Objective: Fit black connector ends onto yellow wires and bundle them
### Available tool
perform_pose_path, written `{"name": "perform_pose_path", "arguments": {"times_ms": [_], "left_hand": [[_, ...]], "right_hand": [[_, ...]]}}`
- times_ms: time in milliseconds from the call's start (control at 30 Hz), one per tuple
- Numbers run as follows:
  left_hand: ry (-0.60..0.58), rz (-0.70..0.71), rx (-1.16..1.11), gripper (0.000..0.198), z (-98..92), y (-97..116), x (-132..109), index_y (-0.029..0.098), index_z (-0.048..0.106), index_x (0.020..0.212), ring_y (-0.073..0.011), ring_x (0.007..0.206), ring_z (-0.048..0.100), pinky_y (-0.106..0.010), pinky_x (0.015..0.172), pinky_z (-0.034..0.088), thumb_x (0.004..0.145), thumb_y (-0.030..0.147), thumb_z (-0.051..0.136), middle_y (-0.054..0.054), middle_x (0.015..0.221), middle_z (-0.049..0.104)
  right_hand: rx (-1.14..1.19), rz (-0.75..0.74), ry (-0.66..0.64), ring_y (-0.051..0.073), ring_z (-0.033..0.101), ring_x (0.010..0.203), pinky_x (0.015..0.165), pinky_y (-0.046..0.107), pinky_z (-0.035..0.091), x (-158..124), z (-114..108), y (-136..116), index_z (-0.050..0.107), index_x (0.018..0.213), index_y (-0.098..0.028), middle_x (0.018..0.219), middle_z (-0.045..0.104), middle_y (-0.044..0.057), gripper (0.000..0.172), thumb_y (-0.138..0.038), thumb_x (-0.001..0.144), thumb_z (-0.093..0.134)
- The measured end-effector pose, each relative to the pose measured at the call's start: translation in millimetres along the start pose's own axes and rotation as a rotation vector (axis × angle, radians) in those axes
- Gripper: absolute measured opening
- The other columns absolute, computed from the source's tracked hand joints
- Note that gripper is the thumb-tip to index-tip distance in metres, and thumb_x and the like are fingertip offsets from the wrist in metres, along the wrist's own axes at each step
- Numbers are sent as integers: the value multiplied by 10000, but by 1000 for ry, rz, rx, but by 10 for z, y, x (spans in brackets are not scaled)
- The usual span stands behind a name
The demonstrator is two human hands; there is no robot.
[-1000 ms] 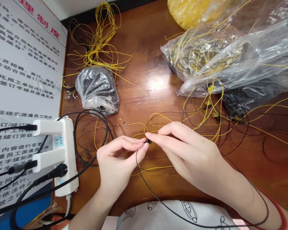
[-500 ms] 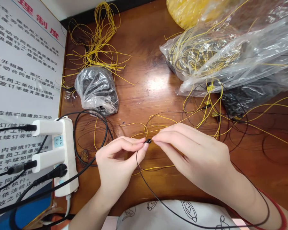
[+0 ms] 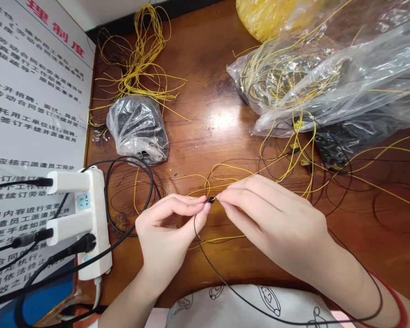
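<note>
Chinese text all over the white board [image 3: 37, 155]
Red heading [image 3: 60, 33] shows 理制度, black lines include 签订手续; power strip [image 3: 100, 237]'s blue sticker [image 3: 84, 201] is too tiny to read.

The head camera looks forward and steeply down on the table [image 3: 198, 141] from its near side — close, left hand [image 3: 166, 243] and right hand [image 3: 280, 223] mid-view, sign [image 3: 30, 114] at left.
</note>
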State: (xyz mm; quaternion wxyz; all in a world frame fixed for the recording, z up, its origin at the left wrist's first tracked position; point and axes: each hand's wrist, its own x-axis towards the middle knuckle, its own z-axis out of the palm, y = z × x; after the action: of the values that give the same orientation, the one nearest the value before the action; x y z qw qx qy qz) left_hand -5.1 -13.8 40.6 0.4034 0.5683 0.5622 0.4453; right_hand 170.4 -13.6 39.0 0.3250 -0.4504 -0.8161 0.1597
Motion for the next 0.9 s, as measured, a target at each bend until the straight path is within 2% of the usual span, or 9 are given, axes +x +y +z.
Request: {"name": "perform_pose_path", "arguments": {"times_ms": [300,567,900], "left_hand": [[2,12,31,187,1,-1,-8,214,730,689,-175,695,741,-301,660,635,702,31,766,-1,698,763],[1,82,78,206,-7,-40,-33,227,736,724,-166,725,739,-297,682,625,708,24,770,5,736,767],[7,133,105,202,-9,-42,-45,225,730,729,-175,717,737,-315,674,623,715,26,766,-1,746,764]], "right_hand": [[-50,-29,-17,161,587,750,669,303,475,32,-11,-31,659,823,-119,792,657,61,220,-83,963,493],[63,13,-31,165,573,806,729,299,470,7,22,-13,649,860,-115,837,652,64,191,-97,970,494],[19,11,-24,150,488,708,661,291,432,23,46,-26,625,791,-144,741,583,35,245,-107,976,468]]}}
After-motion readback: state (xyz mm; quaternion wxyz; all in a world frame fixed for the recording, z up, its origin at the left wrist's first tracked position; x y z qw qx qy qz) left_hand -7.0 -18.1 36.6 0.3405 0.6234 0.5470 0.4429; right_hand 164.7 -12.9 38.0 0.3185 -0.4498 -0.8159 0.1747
